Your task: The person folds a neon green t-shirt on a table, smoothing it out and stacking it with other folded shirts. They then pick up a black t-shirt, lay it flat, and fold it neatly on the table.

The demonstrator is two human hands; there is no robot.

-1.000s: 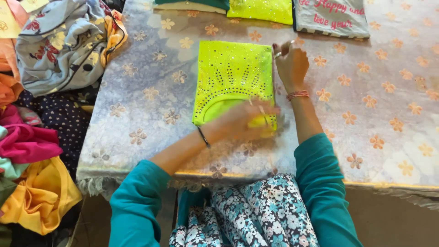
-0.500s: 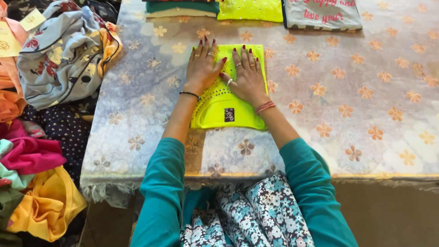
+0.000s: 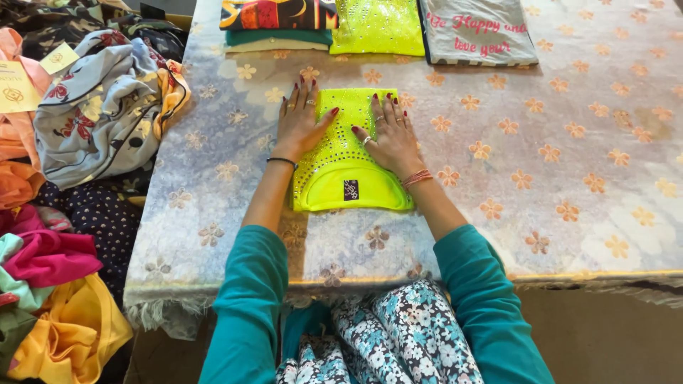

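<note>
- Head view, far left: a loose heap of garments (image 3: 78, 178) sits beside the table (image 3: 569, 213); a stray sleeve could snag the cloth edge.
- Left hand (image 3: 299, 124) lies flat, fingers spread, gripping nothing, half on the folded neon-yellow top (image 3: 348, 171); uneven pressure might skew the fold.
- Right hand (image 3: 391, 139) likewise presses open-palmed on the top, mid-table; its rings could catch the studs.
- Folded stacks (image 3: 377, 28) lie just beyond; sliding forward could nudge them.
</note>
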